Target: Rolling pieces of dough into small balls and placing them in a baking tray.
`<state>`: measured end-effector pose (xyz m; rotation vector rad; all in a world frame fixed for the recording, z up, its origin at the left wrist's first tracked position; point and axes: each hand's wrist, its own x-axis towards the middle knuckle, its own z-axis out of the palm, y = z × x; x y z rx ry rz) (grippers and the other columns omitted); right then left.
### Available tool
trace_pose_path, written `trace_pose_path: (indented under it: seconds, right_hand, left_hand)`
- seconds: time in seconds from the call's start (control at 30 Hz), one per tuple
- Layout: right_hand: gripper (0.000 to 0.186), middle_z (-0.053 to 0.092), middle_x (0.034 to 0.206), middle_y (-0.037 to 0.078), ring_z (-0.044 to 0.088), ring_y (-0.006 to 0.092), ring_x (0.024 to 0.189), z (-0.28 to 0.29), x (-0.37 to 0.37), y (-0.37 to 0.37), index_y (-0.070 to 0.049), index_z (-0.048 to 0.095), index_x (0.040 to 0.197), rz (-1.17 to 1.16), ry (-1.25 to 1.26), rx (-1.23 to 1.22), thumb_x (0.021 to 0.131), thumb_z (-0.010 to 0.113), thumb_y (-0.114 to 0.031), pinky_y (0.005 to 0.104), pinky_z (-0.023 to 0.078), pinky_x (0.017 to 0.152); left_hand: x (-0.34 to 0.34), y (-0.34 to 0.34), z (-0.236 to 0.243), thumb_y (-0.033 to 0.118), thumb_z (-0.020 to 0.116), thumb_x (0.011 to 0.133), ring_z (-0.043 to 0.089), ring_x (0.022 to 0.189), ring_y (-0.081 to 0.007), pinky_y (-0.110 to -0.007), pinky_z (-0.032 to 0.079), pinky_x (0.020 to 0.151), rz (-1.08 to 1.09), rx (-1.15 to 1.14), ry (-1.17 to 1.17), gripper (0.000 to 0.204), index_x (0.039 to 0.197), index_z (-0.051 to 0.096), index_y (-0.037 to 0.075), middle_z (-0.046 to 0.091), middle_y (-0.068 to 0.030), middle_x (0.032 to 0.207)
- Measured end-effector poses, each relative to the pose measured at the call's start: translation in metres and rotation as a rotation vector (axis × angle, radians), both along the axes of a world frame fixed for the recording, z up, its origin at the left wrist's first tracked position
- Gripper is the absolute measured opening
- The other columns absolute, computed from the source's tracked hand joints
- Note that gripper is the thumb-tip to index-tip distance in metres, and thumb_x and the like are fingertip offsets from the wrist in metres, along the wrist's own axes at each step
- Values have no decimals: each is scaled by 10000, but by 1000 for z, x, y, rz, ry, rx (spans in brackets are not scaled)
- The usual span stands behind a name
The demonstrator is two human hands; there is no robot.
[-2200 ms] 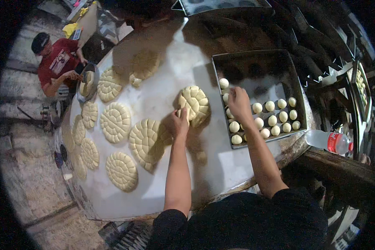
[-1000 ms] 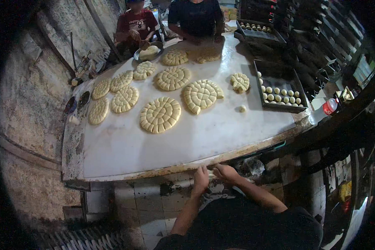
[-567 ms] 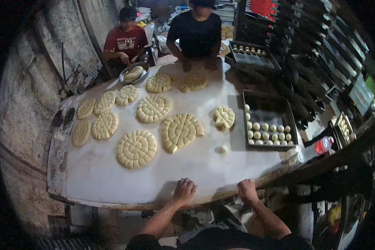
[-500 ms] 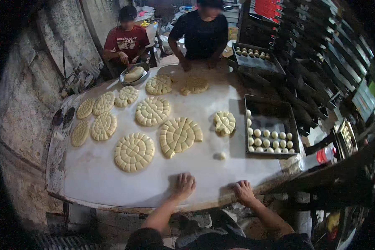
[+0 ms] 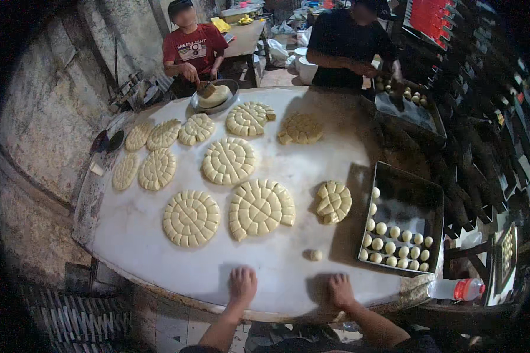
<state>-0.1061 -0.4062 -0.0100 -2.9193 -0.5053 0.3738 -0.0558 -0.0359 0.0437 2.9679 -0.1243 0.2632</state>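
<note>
Near the front edge of the table, my left hand [image 5: 242,285] rests with its fingers curled down and closed; anything beneath them is hidden. My right hand [image 5: 339,290] is to its right, also cupped down on the surface, its palm out of sight. One small round dough ball [image 5: 316,255] lies just beyond my right hand. Ahead of my left hand is a big dough disc [image 5: 261,210], scored into small pieces, with part of its edge gone. A whole scored disc [image 5: 191,218] lies left of it, and a smaller remnant [image 5: 334,202] to the right.
A metal tray [image 5: 439,219] with rows of dough balls stands at the right edge. More scored discs [image 5: 229,161] spread across the white table [image 5: 129,235]. Across it, one person brushes dough in a bowl [image 5: 234,94]; another reaches into a second tray [image 5: 430,120]. A plastic bottle [image 5: 453,289] lies at right.
My view has shifted. My right hand has come in from the table's edge onto the surface. The person in the dark shirt has moved right and now reaches into the far tray.
</note>
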Motion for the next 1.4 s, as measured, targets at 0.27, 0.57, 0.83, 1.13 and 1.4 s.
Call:
trace_pose_path:
  seconds: [0.27,0.57,0.83,1.13,1.4]
  right_hand:
    - [452,564,1439,255,494,446,1358,20,-22,72,-6,631,1353,345,161,331,954,564,-208,583,356,1186]
    - [426,553,1345,243,475,444,1311,4,34,84,-12,602,1298,-125,-61,361,877,558,-59,525,407,1125]
    - [367,593,1266,176,543,401,1152,15,1,-14,-71,633,1253,157,75,228,900,623,-169,513,461,1001]
    - [376,596,1251,207,522,427,1217,24,-55,89,-42,602,1206,-26,-151,633,847,708,-78,538,455,1036]
    - [189,590,1124,242,517,462,1103,30,19,105,-10,617,1048,-702,-544,492,865,642,-53,558,431,992]
  left_hand:
    - [-59,-60,2,182,648,991,642,1117,-420,-547,507,1024,-117,-388,336,203,1166,640,79,676,-168,1114]
    - [-2,-63,-43,156,656,1003,607,1047,-422,-524,469,931,139,-398,-34,126,1007,646,31,639,-183,1003]
    - [-27,-21,-21,223,658,979,609,1025,-424,-536,502,916,80,-298,87,171,1069,664,78,663,-187,1129]
    - [-40,-47,11,129,650,972,592,1172,-375,-559,439,1047,-466,-593,9,133,1074,697,58,657,-134,1150]
    - [0,-20,-12,171,658,982,592,1122,-409,-546,463,1015,-205,-380,137,141,1065,651,56,657,-194,1194]
